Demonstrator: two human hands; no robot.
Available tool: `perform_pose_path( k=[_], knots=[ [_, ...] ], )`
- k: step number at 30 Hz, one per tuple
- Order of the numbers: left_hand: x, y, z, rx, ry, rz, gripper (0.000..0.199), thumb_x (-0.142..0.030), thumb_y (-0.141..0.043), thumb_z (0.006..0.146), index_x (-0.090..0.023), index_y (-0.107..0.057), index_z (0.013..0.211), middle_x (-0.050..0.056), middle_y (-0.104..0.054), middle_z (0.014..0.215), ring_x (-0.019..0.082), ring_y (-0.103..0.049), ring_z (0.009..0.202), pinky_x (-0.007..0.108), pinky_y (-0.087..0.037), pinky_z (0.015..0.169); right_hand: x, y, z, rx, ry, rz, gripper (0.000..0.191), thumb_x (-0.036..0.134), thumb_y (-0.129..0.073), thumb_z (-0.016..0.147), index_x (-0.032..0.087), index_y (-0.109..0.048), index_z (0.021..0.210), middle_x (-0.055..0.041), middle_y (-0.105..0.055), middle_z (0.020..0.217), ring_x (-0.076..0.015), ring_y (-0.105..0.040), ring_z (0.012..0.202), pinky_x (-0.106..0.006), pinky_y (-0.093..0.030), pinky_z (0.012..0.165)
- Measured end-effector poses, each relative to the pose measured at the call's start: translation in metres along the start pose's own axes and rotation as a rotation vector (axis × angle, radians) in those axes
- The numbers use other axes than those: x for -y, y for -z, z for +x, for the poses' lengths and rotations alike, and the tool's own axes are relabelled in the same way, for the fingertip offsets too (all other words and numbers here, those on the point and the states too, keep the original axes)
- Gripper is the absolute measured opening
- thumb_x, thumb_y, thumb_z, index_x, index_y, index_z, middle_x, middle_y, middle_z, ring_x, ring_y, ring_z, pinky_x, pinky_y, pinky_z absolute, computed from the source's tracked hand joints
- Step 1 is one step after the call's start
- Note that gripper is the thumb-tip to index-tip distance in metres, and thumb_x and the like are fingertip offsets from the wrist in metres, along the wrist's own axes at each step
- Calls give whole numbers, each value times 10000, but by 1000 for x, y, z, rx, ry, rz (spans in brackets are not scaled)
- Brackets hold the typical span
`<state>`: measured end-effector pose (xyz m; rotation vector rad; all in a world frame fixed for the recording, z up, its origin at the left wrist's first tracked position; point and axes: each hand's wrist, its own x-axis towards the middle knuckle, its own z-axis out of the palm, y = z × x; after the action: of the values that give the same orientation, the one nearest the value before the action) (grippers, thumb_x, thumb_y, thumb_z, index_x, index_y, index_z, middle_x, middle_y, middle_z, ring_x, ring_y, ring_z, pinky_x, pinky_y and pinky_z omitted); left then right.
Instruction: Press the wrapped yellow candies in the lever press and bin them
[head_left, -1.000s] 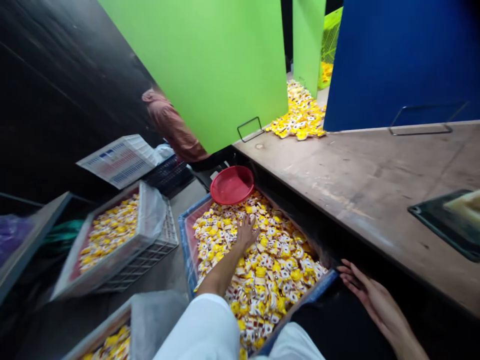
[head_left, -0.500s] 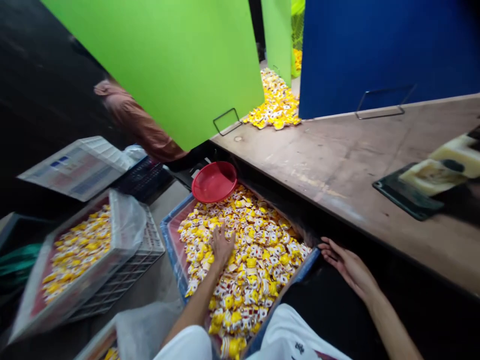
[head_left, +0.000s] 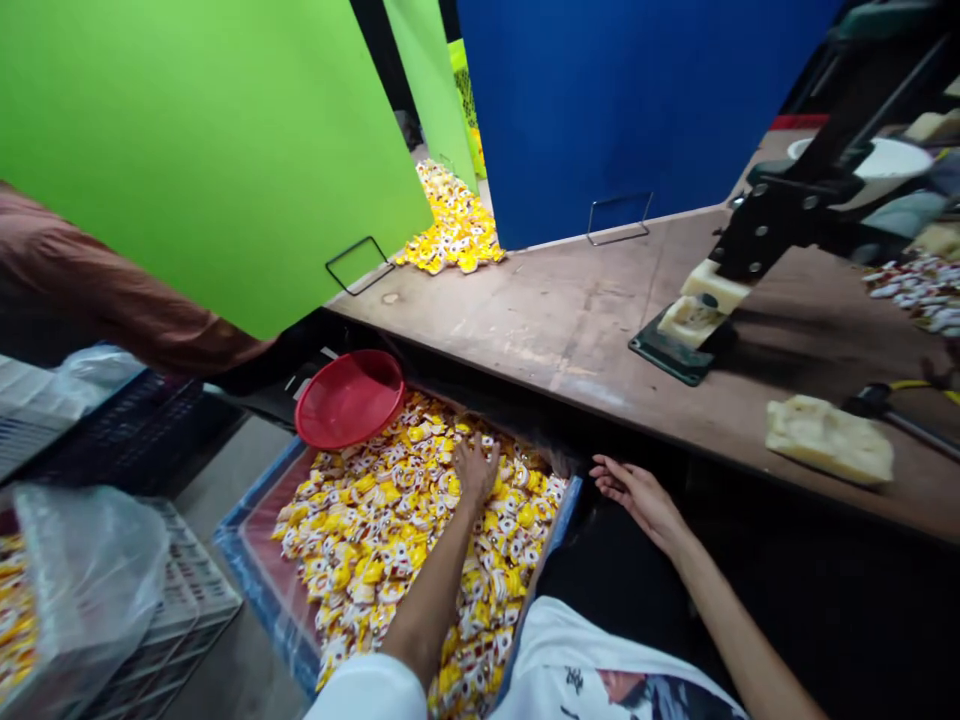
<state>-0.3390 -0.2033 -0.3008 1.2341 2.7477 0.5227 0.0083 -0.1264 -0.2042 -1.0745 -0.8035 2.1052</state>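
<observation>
View has swung right since the last frames: the black metal bench press (head_left: 787, 210) on the worktop (head_left: 525, 340) now shows in full, with a cream foam block (head_left: 829, 438) lying loose nearby. Nothing else seen to change at the hands.

Hands well apart. Left hand (head_left: 475, 472) rests palm-down on the yellow-and-white wrapped sweets (head_left: 420, 560) heaped in a blue-rimmed crate (head_left: 255, 590); fingers are spread among them, and whether any sweet is held cannot be told. Right hand (head_left: 637, 500) hangs empty, fingers loosely curled, just beside the crate's far corner, below the worktop edge.

A red plastic dish (head_left: 349, 400) sits tilted on the crate's far rim, touching the sweets. To the left, a white crate (head_left: 176, 590) with a clear plastic bag (head_left: 90, 570) draped over it. Beyond the worktop, a second heap of sweets (head_left: 450, 225) lies between green (head_left: 195, 150) and blue panels (head_left: 622, 100). A co-worker's brown sleeve (head_left: 112, 300) crosses the left edge.
</observation>
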Motion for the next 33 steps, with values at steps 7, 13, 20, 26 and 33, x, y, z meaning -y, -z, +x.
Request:
perform_pose_path(
  k=[7,13,20,26,33],
  knots=[
    [25,17,-19,-69,47,-5,671,-477,-483,1086,-58,-512,1609,311,-533,1590,428,-499,1517,623,-366,1279,-3,11,-3,-52,38,55,680,634,-1074,624,163,-877,1074,-89,-833,997,-131,-729,825,-206,-628,755],
    [-32,-30,-69,72,-196,-22,722,-544,-542,1043,-117,-580,1624,271,-371,1796,486,-291,1689,661,-277,1348,0,-2,-7,-81,81,76,720,697,-1028,670,153,-841,1103,-80,-811,968,-125,-713,804,-237,-605,761],
    [-48,-48,-61,85,-109,33,817,-622,-553,949,-138,-555,1606,340,-453,1705,651,-371,1598,840,-404,1174,29,18,-54,-30,189,-53,673,671,-945,827,174,-788,1253,-98,-789,1132,-172,-753,904,-305,-600,825],
    [-147,25,-86,37,-592,-458,713,-574,-609,984,-178,-510,1568,224,-678,1370,428,-719,1235,618,-601,1075,41,88,-147,-178,250,-143,613,642,-858,939,224,-743,1373,-110,-756,1288,-205,-746,1068,-341,-577,938],
    [-333,124,-36,-249,-692,-713,1148,-590,-902,764,-164,-358,1682,205,-529,1554,400,-601,1398,629,-518,1206,27,194,-232,-553,243,-90,705,772,-782,920,260,-742,1403,-124,-761,1341,-258,-730,1171,-415,-571,1052]
  ],
)
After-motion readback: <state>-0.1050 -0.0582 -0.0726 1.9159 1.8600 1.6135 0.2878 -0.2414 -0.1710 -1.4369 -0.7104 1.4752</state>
